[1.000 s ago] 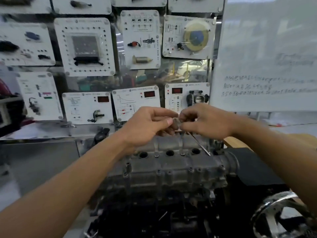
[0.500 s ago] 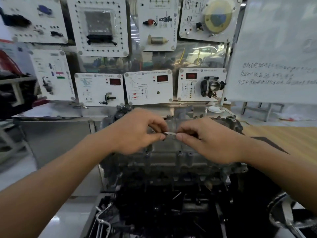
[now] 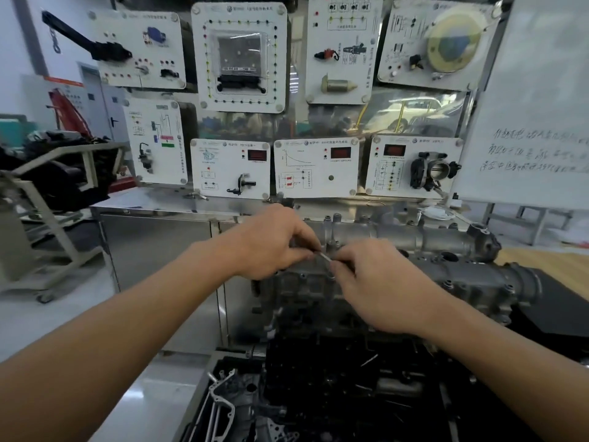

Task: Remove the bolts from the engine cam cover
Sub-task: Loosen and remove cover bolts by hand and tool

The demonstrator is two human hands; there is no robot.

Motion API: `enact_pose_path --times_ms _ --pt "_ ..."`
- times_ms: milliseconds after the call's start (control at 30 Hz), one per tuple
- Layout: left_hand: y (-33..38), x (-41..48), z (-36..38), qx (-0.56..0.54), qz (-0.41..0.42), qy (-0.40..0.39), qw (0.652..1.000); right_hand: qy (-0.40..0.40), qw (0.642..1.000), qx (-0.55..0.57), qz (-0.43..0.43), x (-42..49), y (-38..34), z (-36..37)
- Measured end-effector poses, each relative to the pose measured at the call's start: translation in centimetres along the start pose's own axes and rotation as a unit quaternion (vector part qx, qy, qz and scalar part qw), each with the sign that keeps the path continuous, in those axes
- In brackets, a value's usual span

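Observation:
A grey metal cam cover [image 3: 446,266] tops the engine in front of me, with bolt heads along its edges. Over its left end, both hands meet on a thin silver tool [image 3: 325,257]. My left hand [image 3: 271,247] pinches one end of the tool between thumb and fingers. My right hand [image 3: 376,282] pinches the other end, fingers curled. A small silver piece shows just under my right fingertips, at the cover. The tool's tip and whatever it sits on are hidden by my fingers.
A wall of white training panels [image 3: 315,167] with sensors and red displays stands behind the engine. A whiteboard [image 3: 535,106] is at the right. A metal cabinet [image 3: 159,247] sits left of the engine, and a grey stand [image 3: 47,199] is further left. Dark engine parts [image 3: 334,393] lie below.
My view has tilted and shifted, so the engine sits lower and further right. Both hands stay together on the thin tool, now lowered to the cover's left end.

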State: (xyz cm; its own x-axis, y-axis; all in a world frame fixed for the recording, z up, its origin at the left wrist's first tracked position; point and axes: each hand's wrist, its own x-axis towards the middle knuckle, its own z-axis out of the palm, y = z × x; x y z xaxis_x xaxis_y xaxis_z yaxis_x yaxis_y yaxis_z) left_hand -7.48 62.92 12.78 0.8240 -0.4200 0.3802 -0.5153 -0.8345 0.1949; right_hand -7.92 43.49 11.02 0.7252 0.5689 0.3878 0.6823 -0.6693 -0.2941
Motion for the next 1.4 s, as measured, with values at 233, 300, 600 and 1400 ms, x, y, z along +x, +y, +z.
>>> enact_pose_path --times_ms 233,300,600,1400 --pt "1.2 2.3 2.2 -0.014 0.059 -0.006 0.998 0.042 0.997 0.003 0.069 -2.0 1.4 0.0" --pt "0.9 2.3 2.4 -0.008 0.067 -0.019 0.998 0.051 0.994 0.032 0.093 -1.9 1.4 0.9" --pt "-0.9 2.0 3.2 0.013 0.095 -0.003 0.995 0.081 0.983 0.087 0.138 -2.0 0.6 3.2" --pt "-1.7 1.3 4.2 -0.018 0.148 0.072 0.986 0.173 0.893 0.271 0.315 -1.2 -2.8 5.9"
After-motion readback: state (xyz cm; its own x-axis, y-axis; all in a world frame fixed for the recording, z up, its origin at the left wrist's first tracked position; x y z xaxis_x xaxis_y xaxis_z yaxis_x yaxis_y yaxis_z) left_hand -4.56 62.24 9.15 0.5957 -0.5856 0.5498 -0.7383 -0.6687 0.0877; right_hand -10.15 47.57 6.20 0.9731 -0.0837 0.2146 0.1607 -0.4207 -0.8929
